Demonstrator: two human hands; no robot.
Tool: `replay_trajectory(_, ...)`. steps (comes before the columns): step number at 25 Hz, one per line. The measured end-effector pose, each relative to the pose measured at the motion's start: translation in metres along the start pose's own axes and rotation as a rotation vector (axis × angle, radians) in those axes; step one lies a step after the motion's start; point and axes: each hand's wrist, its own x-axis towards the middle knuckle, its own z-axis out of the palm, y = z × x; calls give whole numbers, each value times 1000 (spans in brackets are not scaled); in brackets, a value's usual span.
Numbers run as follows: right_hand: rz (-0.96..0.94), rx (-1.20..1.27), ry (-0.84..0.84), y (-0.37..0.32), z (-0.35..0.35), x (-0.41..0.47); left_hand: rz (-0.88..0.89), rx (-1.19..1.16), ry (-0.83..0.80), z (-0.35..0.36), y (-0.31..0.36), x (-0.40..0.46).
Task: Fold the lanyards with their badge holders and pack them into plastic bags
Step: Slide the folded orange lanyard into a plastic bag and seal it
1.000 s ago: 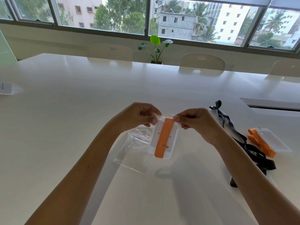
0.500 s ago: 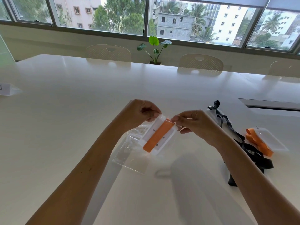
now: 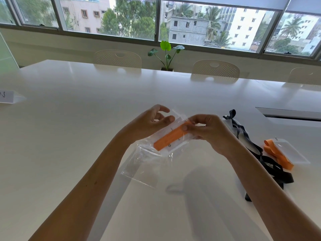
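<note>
Our right hand [image 3: 206,131] pinches the bagged orange lanyard [image 3: 171,137] above the worktop [image 3: 86,119] while our left hand [image 3: 154,119] hangs with fingers loose, so the slick plastic bag [image 3: 147,164] could slip and spill its badge holder [image 3: 175,145]

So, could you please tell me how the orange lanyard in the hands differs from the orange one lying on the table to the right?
The held orange lanyard is folded flat into a straight strip inside a clear plastic bag, gripped by the right hand; the loose orange lanyard lies in bends on the table, unbagged and untouched. The held one hangs tilted above the table. Both are orange and sit against a badge holder.
</note>
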Motion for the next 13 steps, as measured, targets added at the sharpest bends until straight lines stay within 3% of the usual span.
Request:
replay_trajectory(2,-23,82,86,-3,-2,1,-58,-160,24,-2,-5,-1)
replay_trajectory(7,-51,296,274,-3,0,3,-201,-833,119,14,-6,3)
replay_trajectory(10,11,399,271,-2,0,3,-219,-932,210,28,-5,6)
replay_trajectory(13,193,490,222,-5,-9,5,-235,-928,287,28,-6,6)
